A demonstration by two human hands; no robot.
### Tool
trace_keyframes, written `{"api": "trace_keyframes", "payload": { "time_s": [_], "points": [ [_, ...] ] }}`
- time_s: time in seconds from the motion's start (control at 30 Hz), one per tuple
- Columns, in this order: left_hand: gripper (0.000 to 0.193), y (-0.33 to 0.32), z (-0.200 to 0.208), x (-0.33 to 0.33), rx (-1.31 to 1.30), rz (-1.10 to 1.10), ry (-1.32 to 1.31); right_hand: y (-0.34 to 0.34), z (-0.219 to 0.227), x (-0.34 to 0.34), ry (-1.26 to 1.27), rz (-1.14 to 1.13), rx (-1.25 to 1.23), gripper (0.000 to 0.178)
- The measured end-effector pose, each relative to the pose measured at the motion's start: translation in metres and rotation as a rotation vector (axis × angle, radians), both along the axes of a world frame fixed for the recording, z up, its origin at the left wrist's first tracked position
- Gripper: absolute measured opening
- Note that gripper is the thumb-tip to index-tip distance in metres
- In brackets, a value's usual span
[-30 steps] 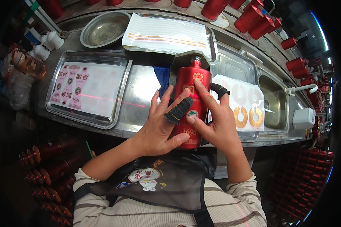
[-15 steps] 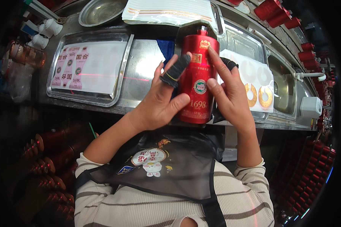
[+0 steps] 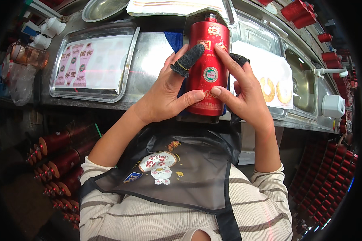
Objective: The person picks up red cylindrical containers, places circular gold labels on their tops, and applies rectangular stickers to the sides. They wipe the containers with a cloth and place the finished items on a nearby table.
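Observation:
A glossy red bottle [image 3: 211, 62] with gold lettering and a round green-and-white emblem lies on its back on the counter, neck pointing away from me. My left hand [image 3: 161, 96] holds it from the left, with the thumb and a finger in a dark finger cot [image 3: 188, 60] pressed on its front. My right hand [image 3: 249, 94] grips the other side. Its index finger lies beside the gold characters, and its thumb is near the bottle's lower lettering. The right hand also wears a dark finger cot [image 3: 240, 60]. Both thumb tips nearly meet, partly covering the lower print.
At left stands a metal tray [image 3: 122, 86] with a sheet of pink decals [image 3: 82, 66]. A white sheet with gold ring decals [image 3: 265, 68] lies at right, before a sink [image 3: 303, 80] and white plastic container [image 3: 333, 106]. A blue cloth [image 3: 173, 39] sits behind my left hand.
Both hands have slid down the bottle's front. The thumbs have drawn closer together over the lower lettering, and the right index finger has left the upper gold crest. The view has shifted slightly.

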State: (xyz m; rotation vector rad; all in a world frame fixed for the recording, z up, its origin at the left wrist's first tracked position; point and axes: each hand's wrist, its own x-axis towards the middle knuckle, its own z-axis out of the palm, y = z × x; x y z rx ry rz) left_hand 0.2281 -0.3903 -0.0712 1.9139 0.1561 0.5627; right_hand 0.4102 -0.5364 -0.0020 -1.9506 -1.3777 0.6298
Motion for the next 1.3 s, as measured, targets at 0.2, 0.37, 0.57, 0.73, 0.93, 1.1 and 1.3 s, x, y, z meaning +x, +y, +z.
{"api": "trace_keyframes", "payload": {
  "time_s": [0.2, 0.37, 0.57, 0.73, 0.93, 1.1, 1.3],
  "points": [
    [0.086, 0.000, -0.009, 0.000, 0.066, 0.039, -0.010, -0.002, -0.005, 0.003, -0.072, 0.033, 0.021, 0.080],
    [0.089, 0.000, -0.007, 0.000, 0.073, 0.036, -0.014, -0.003, -0.003, 0.005, -0.050, 0.031, -0.021, 0.087],
    [0.093, 0.001, -0.003, 0.000, 0.083, -0.002, -0.032, -0.002, -0.007, 0.010, -0.031, 0.080, -0.014, 0.095],
    [0.113, 0.002, -0.002, -0.006, 0.076, 0.021, 0.032, -0.005, -0.008, 0.006, 0.165, 0.019, 0.036, 0.096],
    [0.134, -0.020, 0.000, -0.017, 0.110, 0.074, 0.094, -0.018, -0.034, -0.009, 0.586, -0.162, 0.158, 0.080],
    [0.129, -0.023, 0.009, -0.015, 0.066, 0.123, 0.102, -0.019, -0.034, -0.003, 0.540, -0.128, 0.132, 0.081],
    [0.097, -0.014, 0.020, -0.016, 0.163, 0.138, 0.069, -0.013, -0.006, -0.007, 0.250, -0.134, 0.101, 0.084]
  ]
}}
